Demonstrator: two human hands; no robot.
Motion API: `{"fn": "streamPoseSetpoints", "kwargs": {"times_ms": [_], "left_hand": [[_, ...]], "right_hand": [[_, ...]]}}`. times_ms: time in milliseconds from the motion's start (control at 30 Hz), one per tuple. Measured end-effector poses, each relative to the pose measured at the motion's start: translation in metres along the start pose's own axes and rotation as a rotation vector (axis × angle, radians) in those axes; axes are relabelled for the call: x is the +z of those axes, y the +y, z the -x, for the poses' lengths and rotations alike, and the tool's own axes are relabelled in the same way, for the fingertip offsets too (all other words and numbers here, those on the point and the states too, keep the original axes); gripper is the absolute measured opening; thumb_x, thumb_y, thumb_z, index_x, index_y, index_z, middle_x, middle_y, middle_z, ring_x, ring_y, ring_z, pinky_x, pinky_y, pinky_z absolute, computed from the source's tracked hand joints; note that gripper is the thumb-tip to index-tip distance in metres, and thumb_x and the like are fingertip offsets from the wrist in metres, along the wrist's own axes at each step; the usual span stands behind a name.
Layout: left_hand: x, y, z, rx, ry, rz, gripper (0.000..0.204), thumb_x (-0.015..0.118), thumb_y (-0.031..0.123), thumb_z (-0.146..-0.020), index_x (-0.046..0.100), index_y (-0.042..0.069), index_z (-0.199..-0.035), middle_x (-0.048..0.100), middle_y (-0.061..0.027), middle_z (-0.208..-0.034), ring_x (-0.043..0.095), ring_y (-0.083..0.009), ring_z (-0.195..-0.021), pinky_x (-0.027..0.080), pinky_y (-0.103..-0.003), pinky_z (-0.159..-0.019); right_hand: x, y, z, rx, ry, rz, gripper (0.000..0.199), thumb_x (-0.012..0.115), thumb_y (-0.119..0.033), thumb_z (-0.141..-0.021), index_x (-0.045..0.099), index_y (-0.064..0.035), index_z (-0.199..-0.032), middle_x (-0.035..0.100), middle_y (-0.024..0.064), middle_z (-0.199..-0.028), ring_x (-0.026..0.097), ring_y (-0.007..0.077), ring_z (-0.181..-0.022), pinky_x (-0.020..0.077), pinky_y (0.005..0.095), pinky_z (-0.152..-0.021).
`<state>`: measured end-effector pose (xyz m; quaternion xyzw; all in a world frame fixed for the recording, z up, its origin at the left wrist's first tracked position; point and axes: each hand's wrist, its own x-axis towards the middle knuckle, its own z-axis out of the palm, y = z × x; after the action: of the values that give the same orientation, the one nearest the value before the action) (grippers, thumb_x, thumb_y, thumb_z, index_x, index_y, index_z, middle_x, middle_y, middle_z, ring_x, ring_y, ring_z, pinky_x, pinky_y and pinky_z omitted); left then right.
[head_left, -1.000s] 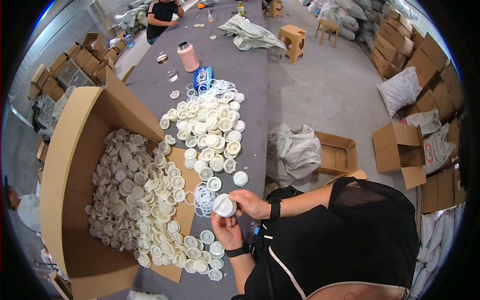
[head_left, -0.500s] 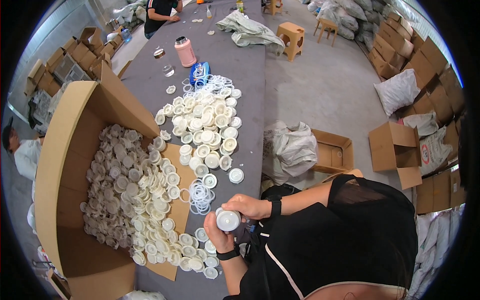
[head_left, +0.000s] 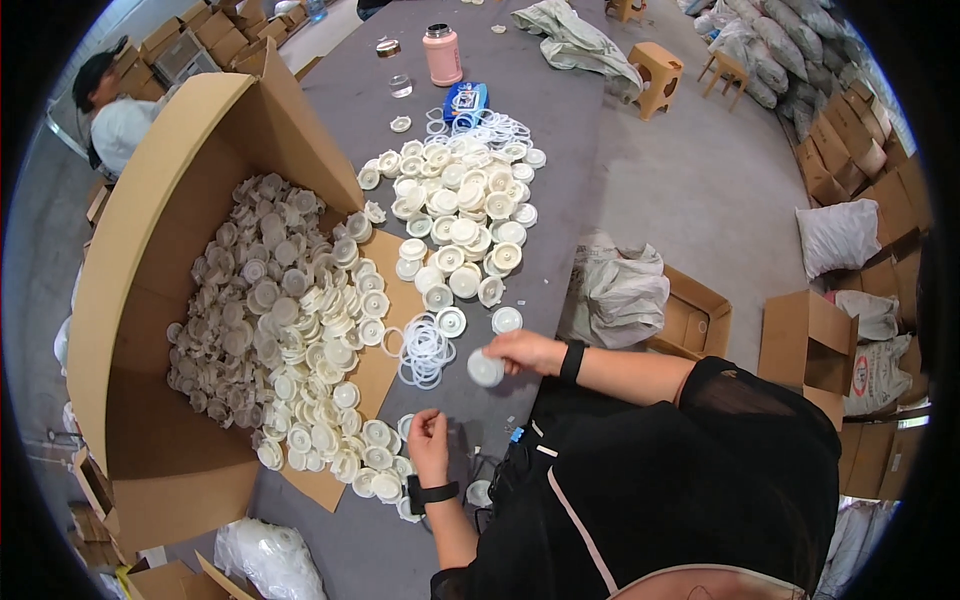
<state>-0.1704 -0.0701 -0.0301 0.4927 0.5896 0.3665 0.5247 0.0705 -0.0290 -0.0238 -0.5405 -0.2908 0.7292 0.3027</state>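
I am seeing the right hand (head_left: 528,352) pinching a white cap (head_left: 484,369) by its edge, possibly risking slippage; left hand (head_left: 429,440): grip not discernible.

White caps (head_left: 465,231) on grey table (head_left: 565,150)

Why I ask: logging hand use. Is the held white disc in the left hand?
No, the right hand holds the white disc, apart from the left hand.
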Motion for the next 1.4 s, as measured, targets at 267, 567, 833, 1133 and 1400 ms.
{"fn": "streamPoseSetpoints", "kwargs": {"times_ms": [267, 567, 833, 1133, 1400], "left_hand": [[-0.024, -0.035, -0.006, 0.183, 0.211, -1.066, 0.019, 0.065, 0.015, -0.060, 0.056, 0.003, -0.071, 0.052, -0.0121, -0.074, 0.051, -0.0270, -0.065, 0.042, -0.037, -0.060], [-0.030, -0.039, -0.020, 0.179, 0.188, -0.580, 0.013, 0.063, 0.011, -0.065, 0.056, 0.001, -0.069, 0.052, -0.0053, -0.065, 0.051, -0.0179, -0.062, 0.041, -0.029, -0.058], [-0.026, 0.010, 0.011, -0.166, -0.149, 0.283, 0.012, 0.056, 0.008, -0.077, 0.056, 0.000, -0.086, 0.057, -0.0027, -0.075, 0.053, -0.0092, -0.064, 0.042, -0.020, -0.060], [-0.060, -0.041, 0.060, -0.253, -0.218, -0.541, 0.012, 0.058, 0.014, -0.068, 0.058, 0.003, -0.073, 0.059, -0.0101, -0.064, 0.058, -0.0221, -0.062, 0.044, -0.031, -0.057], [-0.049, -0.067, 0.090, -0.144, -0.325, -1.087, 0.033, 0.070, 0.022, -0.058, 0.053, 0.007, -0.082, 0.058, -0.0116, -0.076, 0.057, -0.0308, -0.071, 0.045, -0.040, -0.059]], "right_hand": [[-0.061, -0.051, -0.034, -0.282, 0.398, -0.449, 0.030, 0.051, -0.028, -0.080, 0.046, -0.0048, -0.098, 0.050, 0.0065, -0.099, 0.054, 0.0169, -0.077, 0.0448, 0.0265, -0.059], [0.017, 0.028, -0.024, -0.090, -0.035, -0.026, 0.038, 0.050, -0.021, -0.080, 0.041, -0.0056, -0.113, 0.050, 0.0103, -0.105, 0.055, 0.0124, -0.076, 0.0451, 0.0233, -0.060], [0.066, 0.040, -0.016, -0.089, -0.387, -0.010, 0.024, 0.056, -0.019, -0.079, 0.049, -0.0041, -0.097, 0.055, 0.0006, -0.080, 0.051, 0.0058, -0.071, 0.0416, 0.0186, -0.060], [0.036, 0.050, -0.019, -0.002, -0.142, -0.034, 0.021, 0.055, -0.024, -0.079, 0.050, -0.0055, -0.089, 0.055, 0.0011, -0.072, 0.052, 0.0064, -0.057, 0.0410, 0.0177, -0.049], [0.035, 0.049, -0.017, 0.080, -0.116, -0.088, 0.019, 0.054, -0.022, -0.080, 0.049, -0.0057, -0.087, 0.055, 0.0010, -0.069, 0.054, 0.0064, -0.057, 0.0425, 0.0171, -0.048]]}}
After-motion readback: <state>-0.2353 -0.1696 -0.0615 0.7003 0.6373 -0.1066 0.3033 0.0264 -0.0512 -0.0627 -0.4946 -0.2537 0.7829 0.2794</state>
